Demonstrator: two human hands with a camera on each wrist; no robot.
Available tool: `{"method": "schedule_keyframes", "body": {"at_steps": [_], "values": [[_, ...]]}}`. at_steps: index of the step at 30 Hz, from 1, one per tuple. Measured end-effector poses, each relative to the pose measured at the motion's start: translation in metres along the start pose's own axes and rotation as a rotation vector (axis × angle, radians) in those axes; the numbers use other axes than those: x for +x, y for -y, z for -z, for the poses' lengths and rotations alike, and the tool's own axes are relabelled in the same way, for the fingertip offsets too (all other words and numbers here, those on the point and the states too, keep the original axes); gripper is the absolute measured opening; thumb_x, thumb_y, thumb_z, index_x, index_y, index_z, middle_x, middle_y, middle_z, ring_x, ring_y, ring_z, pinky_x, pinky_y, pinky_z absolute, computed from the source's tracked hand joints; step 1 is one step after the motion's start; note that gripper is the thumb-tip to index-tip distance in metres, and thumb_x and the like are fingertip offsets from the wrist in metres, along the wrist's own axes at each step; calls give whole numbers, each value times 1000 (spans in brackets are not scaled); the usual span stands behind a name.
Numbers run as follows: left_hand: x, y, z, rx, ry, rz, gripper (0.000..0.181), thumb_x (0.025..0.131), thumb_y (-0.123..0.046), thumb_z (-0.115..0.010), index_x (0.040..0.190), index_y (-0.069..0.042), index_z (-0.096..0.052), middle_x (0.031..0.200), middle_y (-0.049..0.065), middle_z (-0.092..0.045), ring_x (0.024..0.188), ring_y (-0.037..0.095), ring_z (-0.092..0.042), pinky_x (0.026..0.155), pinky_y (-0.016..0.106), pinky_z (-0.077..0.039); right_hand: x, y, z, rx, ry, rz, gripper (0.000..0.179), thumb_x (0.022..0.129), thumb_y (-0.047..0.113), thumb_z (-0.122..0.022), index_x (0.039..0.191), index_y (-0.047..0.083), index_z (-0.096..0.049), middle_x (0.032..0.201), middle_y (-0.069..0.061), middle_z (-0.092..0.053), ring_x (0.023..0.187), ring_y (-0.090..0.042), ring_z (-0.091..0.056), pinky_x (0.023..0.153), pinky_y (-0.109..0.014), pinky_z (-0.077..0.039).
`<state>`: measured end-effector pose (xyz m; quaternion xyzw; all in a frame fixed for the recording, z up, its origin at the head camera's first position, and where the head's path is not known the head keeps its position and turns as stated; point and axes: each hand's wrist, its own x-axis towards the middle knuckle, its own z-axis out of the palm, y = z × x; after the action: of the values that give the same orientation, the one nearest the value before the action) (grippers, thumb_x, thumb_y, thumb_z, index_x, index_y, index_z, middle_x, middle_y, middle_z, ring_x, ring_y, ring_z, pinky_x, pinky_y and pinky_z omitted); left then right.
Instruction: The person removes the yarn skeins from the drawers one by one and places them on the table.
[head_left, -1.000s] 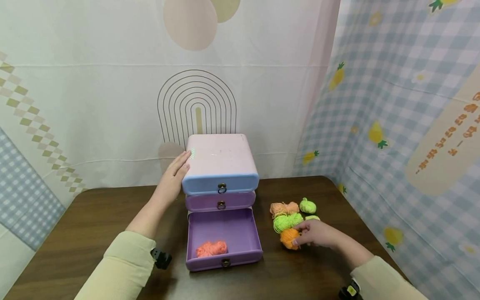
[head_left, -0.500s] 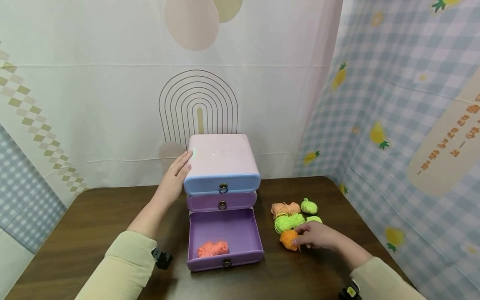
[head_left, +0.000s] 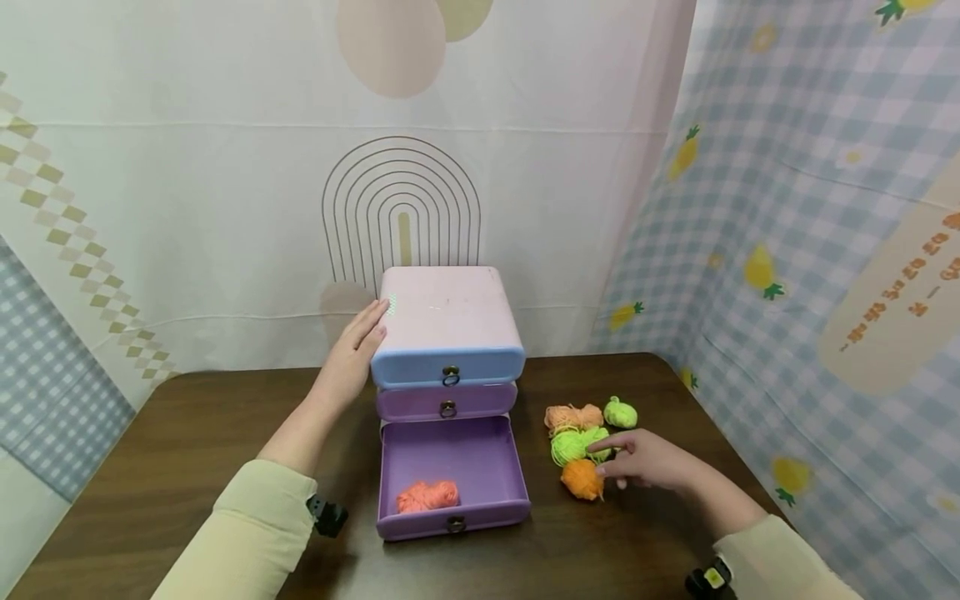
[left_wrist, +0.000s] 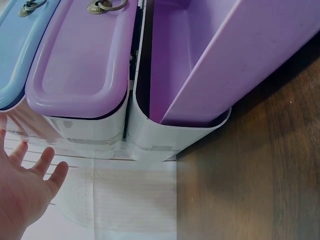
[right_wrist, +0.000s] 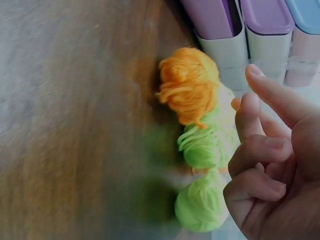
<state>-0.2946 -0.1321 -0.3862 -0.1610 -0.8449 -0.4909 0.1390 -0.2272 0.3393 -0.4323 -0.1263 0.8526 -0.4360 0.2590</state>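
Note:
My left hand (head_left: pixel 352 354) lies with extended fingers against the left side of a small drawer cabinet (head_left: pixel 450 308) with a pink top. The cabinet's purple bottom drawer (head_left: pixel 480 462) is pulled out and holds a coral yarn skein (head_left: pixel 428 496). Right of it, my right hand (head_left: pixel 648 461) hovers just beside an orange yarn ball (head_left: pixel 582 480), index finger stretched over a bright green skein (head_left: pixel 573 446). In the right wrist view this hand's other fingers are loosely bent and hold nothing, apart from the orange ball there.
A peach skein (head_left: pixel 573 417) and a light green ball (head_left: pixel 620 412) lie behind the bright green skein. Above the pulled-out drawer, a purple drawer (head_left: pixel 480 401) and a blue drawer (head_left: pixel 412 367) are closed. Printed cloth (head_left: pixel 555 208) hangs behind the brown table (head_left: pixel 210 450).
My right hand has let go of the orange ball and drawn slightly right, its index finger now extended. The left hand stays on the cabinet. The head view has shifted a little.

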Motion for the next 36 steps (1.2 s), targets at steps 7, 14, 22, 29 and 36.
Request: {"method": "schedule_keyframes", "body": {"at_steps": [7,14,22,29,36], "values": [[0,-1,0,-5,-1,1,52,106,-43,-40,155,-25,-37,163,8,-24,150,29,-15,117,59,-12,9,17,-5,-34,83,124,43,95,18,-68,135,3,-61,69,-28,-63,40,-7,-28,40,-22,-29],[1,-1,0,7,-3,1,52,106,-44,-40,154,-25,-38,163,7,-24,150,29,-17,117,59,-13,32,46,-20,-53,138,156,41,94,23,-70,133,14,-64,68,-29,-62,41,-8,-30,42,-22,-31],[0,-2,1,14,2,-1,53,106,-45,-39,155,-25,-37,163,8,-24,150,29,-17,117,60,-13,61,82,-56,-135,171,203,42,91,24,-73,131,13,-67,70,-18,-68,46,-9,-39,46,-23,-33],[-2,-1,2,16,3,7,52,106,-44,-39,155,-25,-37,163,8,-24,150,30,-17,117,60,-13,83,114,-89,-156,238,250,40,89,20,-76,127,10,-69,65,-6,-68,46,-8,-41,47,-24,-33],[0,0,1,20,5,2,52,106,-45,-39,155,-27,-37,163,8,-24,149,30,-18,116,60,-14,93,132,-107,-210,286,290,39,89,18,-75,127,10,-69,64,-3,-68,46,-7,-40,46,-22,-35]]}}
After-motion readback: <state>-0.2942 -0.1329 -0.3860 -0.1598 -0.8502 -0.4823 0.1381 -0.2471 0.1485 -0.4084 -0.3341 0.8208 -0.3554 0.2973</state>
